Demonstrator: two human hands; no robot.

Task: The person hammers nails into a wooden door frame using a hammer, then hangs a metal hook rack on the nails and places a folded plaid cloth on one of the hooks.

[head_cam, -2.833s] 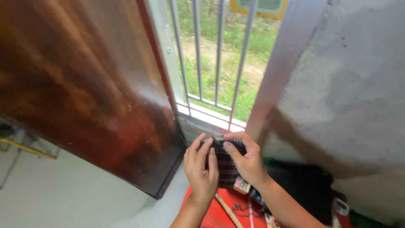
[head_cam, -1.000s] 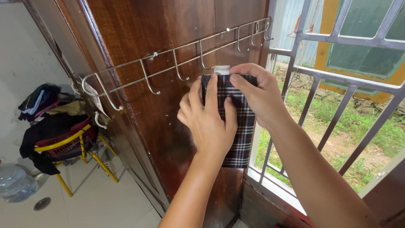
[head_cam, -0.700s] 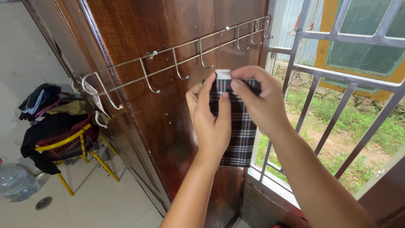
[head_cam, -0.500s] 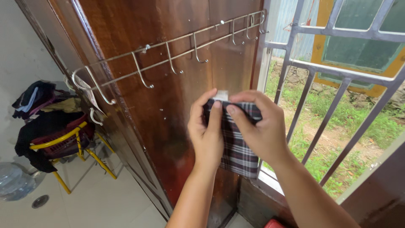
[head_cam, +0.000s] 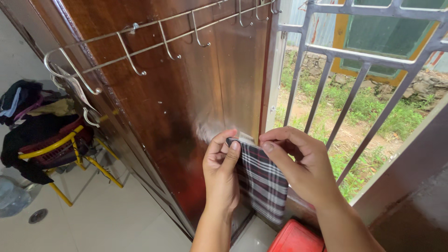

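Note:
A dark checked garment (head_cam: 263,184) with white stripes hangs down between my two hands in front of a brown wooden door (head_cam: 186,93). My left hand (head_cam: 221,170) pinches its top edge on the left side. My right hand (head_cam: 301,163) grips the same top edge on the right, thumb and fingers closed on the cloth. A pale label shows at the top edge between my fingers. A metal hook rack (head_cam: 154,39) runs across the door well above both hands, its hooks bare.
A barred window (head_cam: 336,84) at the right looks out on grass and a wall. A red box (head_cam: 294,238) sits below my right arm. At the left, a yellow-framed stand (head_cam: 70,149) holds piled clothes. A floor drain (head_cam: 38,215) lies near a clear plastic bottle (head_cam: 11,198).
Both hands have come down with the checked garment, from just under the hook rack to well below it. The view has tilted down a little.

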